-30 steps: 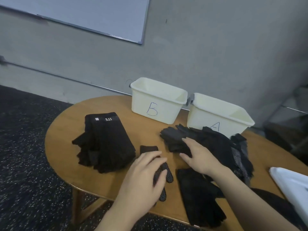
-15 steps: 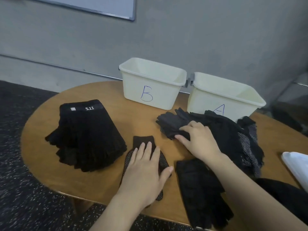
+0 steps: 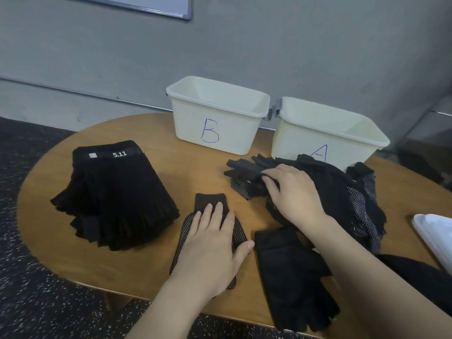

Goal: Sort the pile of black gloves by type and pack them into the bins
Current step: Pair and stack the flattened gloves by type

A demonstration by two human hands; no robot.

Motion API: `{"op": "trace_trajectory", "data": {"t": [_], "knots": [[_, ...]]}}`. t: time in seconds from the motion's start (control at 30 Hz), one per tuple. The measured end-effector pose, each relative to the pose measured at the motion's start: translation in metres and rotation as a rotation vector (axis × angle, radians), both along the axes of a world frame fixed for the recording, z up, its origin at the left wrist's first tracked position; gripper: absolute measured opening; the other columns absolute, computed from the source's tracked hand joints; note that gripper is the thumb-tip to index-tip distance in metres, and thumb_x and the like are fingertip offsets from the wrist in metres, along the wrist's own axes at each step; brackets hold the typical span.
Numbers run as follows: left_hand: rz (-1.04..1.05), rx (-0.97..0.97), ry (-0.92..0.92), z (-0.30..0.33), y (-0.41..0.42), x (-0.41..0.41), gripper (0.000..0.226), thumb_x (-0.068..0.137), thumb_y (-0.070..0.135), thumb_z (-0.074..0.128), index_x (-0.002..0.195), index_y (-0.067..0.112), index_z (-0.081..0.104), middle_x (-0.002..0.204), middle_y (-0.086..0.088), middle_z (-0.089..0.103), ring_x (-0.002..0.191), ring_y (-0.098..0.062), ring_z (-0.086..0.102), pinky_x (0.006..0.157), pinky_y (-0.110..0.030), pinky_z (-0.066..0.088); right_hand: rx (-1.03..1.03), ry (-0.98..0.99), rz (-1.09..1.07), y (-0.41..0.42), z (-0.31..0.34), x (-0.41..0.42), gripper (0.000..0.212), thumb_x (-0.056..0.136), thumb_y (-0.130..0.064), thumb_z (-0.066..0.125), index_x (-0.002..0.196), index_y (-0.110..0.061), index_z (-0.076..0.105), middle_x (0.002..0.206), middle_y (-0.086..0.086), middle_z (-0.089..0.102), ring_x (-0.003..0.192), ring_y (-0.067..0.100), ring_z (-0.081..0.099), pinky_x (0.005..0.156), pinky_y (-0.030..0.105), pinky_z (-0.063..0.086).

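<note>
The left hand [image 3: 212,243] now presses flat on the dotted glove [image 3: 210,231] it was reaching over, while the right hand [image 3: 293,192] curls round a glove in the unsorted pile [image 3: 342,189] beside it, so sorting continues with both bins still unfilled

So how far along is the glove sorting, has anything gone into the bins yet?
Partly sorted, nothing visibly packed. Done: a neat stack of 5.11 gloves and a fingerless glove lie apart on the table. In hand: the left hand presses flat on a dotted glove, and the right hand grips into the mixed pile. Left: that pile, then packing bin B and bin A, whose visible insides look empty.
</note>
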State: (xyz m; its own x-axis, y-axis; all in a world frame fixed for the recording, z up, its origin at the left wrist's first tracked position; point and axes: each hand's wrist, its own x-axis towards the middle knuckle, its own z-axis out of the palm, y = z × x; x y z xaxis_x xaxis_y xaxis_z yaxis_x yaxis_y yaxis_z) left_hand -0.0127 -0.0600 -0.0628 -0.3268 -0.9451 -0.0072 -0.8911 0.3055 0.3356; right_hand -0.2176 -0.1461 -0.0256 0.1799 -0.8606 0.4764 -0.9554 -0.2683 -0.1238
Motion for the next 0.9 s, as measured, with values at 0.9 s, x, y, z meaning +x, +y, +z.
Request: {"op": "trace_trajectory", "data": {"t": [0.9], "knots": [[0.197, -0.1, 0.858, 0.01, 0.019, -0.023, 0.035, 0.104, 0.039, 0.052, 0.138, 0.032, 0.055, 0.137, 0.018, 0.055, 0.129, -0.001, 0.05, 0.104, -0.018, 0.038, 0.062, -0.464, -0.111, 0.015, 0.101, 0.01, 0.036, 0.11, -0.026, 0.038, 0.074, -0.022, 0.032, 0.064, 0.0, 0.043, 0.065, 0.027, 0.04, 0.063, 0.038, 0.03]]}}
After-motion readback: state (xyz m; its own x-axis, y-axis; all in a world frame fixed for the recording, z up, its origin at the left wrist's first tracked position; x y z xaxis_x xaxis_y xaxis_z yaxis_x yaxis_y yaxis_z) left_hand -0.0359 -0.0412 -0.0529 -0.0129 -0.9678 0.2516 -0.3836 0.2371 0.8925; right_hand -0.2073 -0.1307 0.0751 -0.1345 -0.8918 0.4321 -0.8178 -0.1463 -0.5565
